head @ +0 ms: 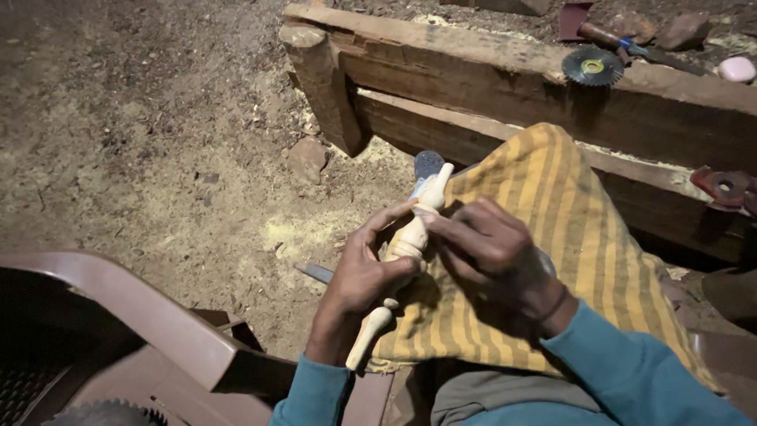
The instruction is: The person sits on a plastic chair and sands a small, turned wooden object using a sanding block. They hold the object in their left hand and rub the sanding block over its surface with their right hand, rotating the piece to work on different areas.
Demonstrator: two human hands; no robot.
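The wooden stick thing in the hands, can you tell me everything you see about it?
The wooden piece is pale, bare wood, turned into rounded bulges and narrow necks like a small spindle. It slants from a knobbed end low beside the left wrist up to a slim tip near a dark rounded object. The left hand wraps its middle, and the right hand touches its upper part with its fingertips. It lies over a yellow striped cloth.

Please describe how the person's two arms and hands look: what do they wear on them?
Both arms are covered by long teal-blue sleeves reaching to the wrists. The left hand is bare, without glove or ring visible. The right hand is also bare, and a thin dark band circles its wrist, just above the sleeve cuff.
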